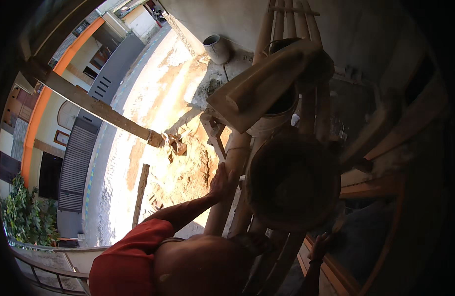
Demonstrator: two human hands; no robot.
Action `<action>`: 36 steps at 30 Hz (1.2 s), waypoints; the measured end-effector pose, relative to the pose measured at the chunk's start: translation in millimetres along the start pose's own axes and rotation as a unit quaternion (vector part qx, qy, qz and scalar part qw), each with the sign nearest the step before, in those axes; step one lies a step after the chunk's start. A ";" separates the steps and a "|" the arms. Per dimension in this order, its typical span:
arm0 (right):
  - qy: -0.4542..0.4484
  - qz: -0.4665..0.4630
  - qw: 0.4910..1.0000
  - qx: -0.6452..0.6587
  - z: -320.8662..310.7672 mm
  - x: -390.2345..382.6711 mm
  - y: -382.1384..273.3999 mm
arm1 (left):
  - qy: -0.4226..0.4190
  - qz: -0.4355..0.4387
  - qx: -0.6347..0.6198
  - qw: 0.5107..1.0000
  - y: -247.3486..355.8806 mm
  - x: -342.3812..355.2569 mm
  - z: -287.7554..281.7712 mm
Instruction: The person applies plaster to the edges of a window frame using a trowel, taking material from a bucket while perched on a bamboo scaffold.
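My left hand (222,181), at the end of an arm with a red sleeve, is wrapped round a thick bamboo pole (238,154) of a platform. Low on the right, in shade, my right hand (321,246) is closed beside a window frame; what it holds, if anything, is too dark to make out. Between the hands, a large round dark tub (292,185) rests on the poles, its contents unclear. Beyond it stands a bucket (267,124) with a wooden plastering float (259,81) lying tilted across its rim, handle up. My bent knee (202,264) shows at the bottom.
Bamboo poles (290,22) run away along a plastered wall (356,29). Below on the left lies a heap of sand (188,172) in sunlight, with another bucket (217,49) farther off. A wooden beam (99,108) crosses the left side. An orange-brown window frame (385,246) stands at right.
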State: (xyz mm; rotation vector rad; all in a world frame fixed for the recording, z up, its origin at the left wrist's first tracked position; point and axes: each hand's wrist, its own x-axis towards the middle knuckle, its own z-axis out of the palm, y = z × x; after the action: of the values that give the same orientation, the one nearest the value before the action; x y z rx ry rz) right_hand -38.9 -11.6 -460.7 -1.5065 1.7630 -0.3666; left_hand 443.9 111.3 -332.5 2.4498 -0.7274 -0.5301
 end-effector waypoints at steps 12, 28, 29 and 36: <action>-0.097 0.116 0.942 0.300 30.2 -33.9 -2.4 | 0.003 -0.004 0.029 1.000 -7.1 -2.5 -12.1; -0.279 0.119 0.781 0.547 -3.0 -48.2 -20.4 | 0.005 0.004 0.058 0.998 7.0 -4.6 -8.4; -0.240 0.011 0.873 0.425 -1.6 -44.1 -11.8 | 0.005 0.008 0.056 0.998 10.3 -4.0 -6.5; -0.159 -0.254 0.942 -0.151 8.1 -50.0 -19.9 | 0.017 0.005 0.060 0.998 -4.4 -0.8 -5.1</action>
State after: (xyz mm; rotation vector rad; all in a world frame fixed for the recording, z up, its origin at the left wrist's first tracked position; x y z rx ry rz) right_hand -19.0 31.9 -434.7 -2.1119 1.1977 -0.0905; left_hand 447.5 116.8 -330.9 2.5581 -0.7787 -0.4502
